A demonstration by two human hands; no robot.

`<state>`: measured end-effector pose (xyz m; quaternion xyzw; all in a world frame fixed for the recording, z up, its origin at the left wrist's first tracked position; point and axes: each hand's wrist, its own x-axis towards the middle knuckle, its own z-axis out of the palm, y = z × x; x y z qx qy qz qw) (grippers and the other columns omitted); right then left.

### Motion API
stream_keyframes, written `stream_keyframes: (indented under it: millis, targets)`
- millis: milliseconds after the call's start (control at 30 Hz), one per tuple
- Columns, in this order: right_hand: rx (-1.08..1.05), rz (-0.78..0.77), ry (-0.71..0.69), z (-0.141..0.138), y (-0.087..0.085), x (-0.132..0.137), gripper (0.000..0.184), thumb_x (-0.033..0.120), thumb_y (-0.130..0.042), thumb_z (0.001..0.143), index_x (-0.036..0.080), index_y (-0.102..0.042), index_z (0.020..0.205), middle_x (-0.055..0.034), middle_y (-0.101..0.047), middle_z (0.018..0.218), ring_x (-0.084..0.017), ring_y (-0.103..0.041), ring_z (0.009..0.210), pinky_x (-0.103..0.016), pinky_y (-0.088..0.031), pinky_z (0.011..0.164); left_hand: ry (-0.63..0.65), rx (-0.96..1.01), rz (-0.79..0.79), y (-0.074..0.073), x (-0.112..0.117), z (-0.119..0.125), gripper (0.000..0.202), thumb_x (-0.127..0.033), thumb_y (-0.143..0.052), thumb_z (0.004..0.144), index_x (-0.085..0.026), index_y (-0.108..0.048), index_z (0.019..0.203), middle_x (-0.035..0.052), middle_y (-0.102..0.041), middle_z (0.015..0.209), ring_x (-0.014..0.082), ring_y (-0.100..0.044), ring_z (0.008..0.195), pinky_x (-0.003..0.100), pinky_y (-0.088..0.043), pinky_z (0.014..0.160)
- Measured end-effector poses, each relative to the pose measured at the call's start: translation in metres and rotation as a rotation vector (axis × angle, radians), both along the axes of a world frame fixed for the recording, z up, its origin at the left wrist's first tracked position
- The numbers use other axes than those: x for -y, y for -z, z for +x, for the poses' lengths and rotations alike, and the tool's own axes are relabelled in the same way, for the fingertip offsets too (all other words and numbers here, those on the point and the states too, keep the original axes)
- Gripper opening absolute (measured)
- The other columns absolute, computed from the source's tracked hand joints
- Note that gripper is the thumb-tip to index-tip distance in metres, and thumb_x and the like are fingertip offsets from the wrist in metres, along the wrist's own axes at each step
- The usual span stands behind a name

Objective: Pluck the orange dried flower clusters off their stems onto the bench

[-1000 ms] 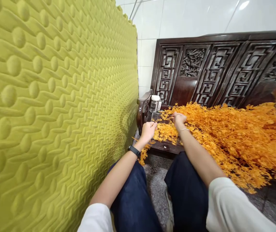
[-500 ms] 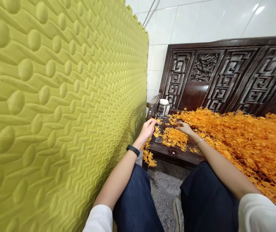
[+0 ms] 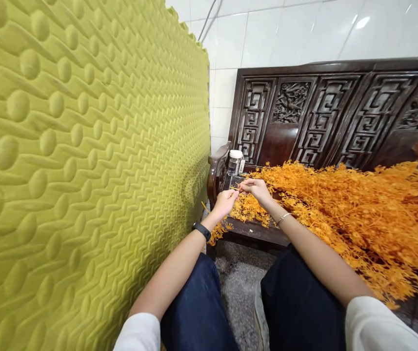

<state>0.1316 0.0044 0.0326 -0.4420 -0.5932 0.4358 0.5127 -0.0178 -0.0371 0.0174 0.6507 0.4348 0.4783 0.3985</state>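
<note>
My left hand [image 3: 224, 202] and my right hand [image 3: 255, 188] meet fingertip to fingertip above the left end of a dark carved wooden bench [image 3: 256, 233]. Both hands pinch a small orange plastic sprig [image 3: 238, 190] between them. Under the hands lies a loose heap of short orange sprigs [image 3: 249, 209]. A large pile of orange artificial branches [image 3: 355, 214] covers the bench seat to the right. A black band sits on my left wrist and a thin bracelet on my right.
A tall yellow-green embossed foam mat [image 3: 84, 161] stands upright along the left, close to my left arm. A clear jar with a white lid [image 3: 234, 162] stands by the bench armrest. White tiled wall behind; speckled floor [image 3: 238, 282] between my knees.
My right hand has lifted off the sprig heap and moved left to meet my left hand. The view has shifted slightly.
</note>
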Motion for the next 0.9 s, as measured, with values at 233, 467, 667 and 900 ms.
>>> stream_keyframes:
  millis: [233, 467, 667, 900]
  targets:
    - [-0.035, -0.024, 0.202, -0.009, 0.027, -0.031, 0.011, 0.025, -0.071, 0.053, 0.016, -0.065, 0.056, -0.0028, -0.065, 0.057, -0.013, -0.056, 0.051, -0.028, -0.048, 0.054, -0.085, 0.044, -0.103, 0.011, -0.011, 0.014, 0.027, -0.031, -0.043, 0.08, -0.017, -0.046, 0.057, -0.0085, -0.03, 0.04, 0.0061, -0.026, 0.038, 0.021, -0.02, 0.043]
    - [0.035, -0.015, 0.53, 0.067, 0.031, -0.063, 0.014, 0.029, -0.064, 0.063, 0.017, -0.061, 0.057, -0.0043, -0.064, 0.06, -0.018, -0.061, 0.065, -0.031, -0.049, 0.062, 0.06, 0.188, -0.115, -0.005, 0.016, 0.007, 0.028, -0.038, -0.046, 0.082, -0.016, -0.048, 0.064, -0.0097, -0.031, 0.04, 0.004, -0.025, 0.032, 0.019, -0.023, 0.037]
    - [0.223, -0.019, 0.434, 0.091, 0.047, -0.069, 0.018, 0.03, -0.072, 0.055, 0.014, -0.067, 0.062, -0.0031, -0.063, 0.057, -0.018, -0.059, 0.063, -0.032, -0.047, 0.067, 0.156, 0.34, -0.123, -0.009, 0.011, -0.018, 0.033, -0.047, -0.055, 0.077, -0.016, -0.047, 0.083, -0.0031, -0.059, 0.065, 0.0053, -0.05, 0.038, 0.019, -0.037, 0.043]
    - [0.269, -0.083, 0.156, 0.07, 0.038, -0.053, 0.025, 0.035, -0.071, 0.063, 0.015, -0.071, 0.078, -0.0063, -0.069, 0.075, -0.016, -0.061, 0.068, -0.029, -0.049, 0.066, 0.149, 0.326, -0.1, -0.008, 0.008, -0.017, 0.029, -0.045, -0.052, 0.081, -0.016, -0.046, 0.082, -0.0028, -0.061, 0.067, 0.0041, -0.05, 0.037, 0.018, -0.035, 0.043]
